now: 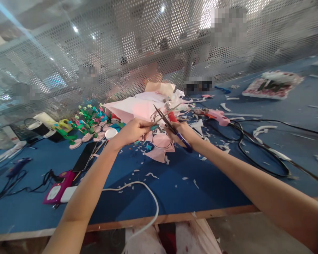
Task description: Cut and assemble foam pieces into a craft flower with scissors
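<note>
My right hand point(184, 134) is closed round the handles of a pair of scissors point(163, 116), whose blades are spread and point up and to the left. Facing it, my left hand point(135, 132) pinches a small teal piece point(154, 127); its material is too small to make out. The blades stand close beside that piece; whether they touch it I cannot tell. Below both hands lie pink paper scraps point(159, 153) and a small blue cut-out point(148, 147). Behind them rests a large sheet of pale pink paper point(127, 109).
Small green plant-like models on pink round bases point(87, 137) stand at the left, near a white cup point(111, 133) and a black phone point(84, 157). A pink glue gun point(218, 117) with a black cable lies right. White cable point(148, 192) crosses the front edge; perforated metal panel point(138, 46) rises behind.
</note>
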The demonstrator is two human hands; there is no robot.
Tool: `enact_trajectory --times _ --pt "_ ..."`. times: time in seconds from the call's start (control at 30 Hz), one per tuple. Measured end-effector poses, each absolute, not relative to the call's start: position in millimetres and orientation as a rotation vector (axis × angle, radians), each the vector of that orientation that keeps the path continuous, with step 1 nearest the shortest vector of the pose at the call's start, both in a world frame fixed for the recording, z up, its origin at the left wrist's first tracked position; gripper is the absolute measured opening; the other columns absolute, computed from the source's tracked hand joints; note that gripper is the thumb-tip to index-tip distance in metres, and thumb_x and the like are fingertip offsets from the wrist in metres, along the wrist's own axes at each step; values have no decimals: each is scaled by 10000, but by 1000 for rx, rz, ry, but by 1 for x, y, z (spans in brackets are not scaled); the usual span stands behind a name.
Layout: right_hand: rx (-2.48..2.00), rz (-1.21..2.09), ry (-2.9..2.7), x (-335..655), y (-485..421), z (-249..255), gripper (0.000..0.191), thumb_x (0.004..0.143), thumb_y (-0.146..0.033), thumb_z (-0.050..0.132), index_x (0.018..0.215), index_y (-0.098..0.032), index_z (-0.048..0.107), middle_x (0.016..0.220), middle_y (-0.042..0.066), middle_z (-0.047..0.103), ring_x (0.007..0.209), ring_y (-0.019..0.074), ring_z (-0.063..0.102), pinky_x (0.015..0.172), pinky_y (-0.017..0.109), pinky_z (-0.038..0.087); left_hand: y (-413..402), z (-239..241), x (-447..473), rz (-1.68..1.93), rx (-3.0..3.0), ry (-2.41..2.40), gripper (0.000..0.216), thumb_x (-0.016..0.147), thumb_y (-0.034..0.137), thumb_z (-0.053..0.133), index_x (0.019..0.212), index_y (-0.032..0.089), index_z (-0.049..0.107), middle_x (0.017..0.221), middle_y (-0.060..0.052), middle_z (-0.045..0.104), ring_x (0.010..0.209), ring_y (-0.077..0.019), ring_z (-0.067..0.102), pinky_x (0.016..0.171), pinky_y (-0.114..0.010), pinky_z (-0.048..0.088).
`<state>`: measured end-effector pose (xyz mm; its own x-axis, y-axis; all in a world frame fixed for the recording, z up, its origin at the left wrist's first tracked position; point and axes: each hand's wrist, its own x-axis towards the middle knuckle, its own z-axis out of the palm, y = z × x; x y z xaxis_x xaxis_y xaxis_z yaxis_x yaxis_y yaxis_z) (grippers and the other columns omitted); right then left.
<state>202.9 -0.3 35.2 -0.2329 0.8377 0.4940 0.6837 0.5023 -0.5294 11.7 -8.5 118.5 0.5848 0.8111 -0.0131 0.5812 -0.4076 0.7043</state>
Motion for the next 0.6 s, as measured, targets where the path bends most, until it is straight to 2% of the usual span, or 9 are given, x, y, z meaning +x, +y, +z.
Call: enact_trajectory --times 0.13,0.27,0.6 --pt "-1274 296 -2011 203 -9 42 318 772 -435 406 553 -206 382 462 22 474 455 126 458 500 238 346 -8 120 7 412 2195 1123 351 815 189 437 1128 133 586 489 22 526 384 -31 369 425 -161 306" --pt "-1311 312 -2053 206 -14 48 365 760 -479 437 535 -208 346 457 -5 417 461 112 423 495 228 318 -10 119 10 358 2194 1143 377 790 132 426 1133 126 582 481 30 508 387 -33 369 438 -167 321" --pt "-1293 351 -2124 208 -15 51 380 768 -519 411 563 -204 357 471 -8 404 475 109 382 500 239 287 -11 118 10 300 2189 1163 390 787 165 430 1149 127 569 504 31 508 375 -33 389 410 -161 319"
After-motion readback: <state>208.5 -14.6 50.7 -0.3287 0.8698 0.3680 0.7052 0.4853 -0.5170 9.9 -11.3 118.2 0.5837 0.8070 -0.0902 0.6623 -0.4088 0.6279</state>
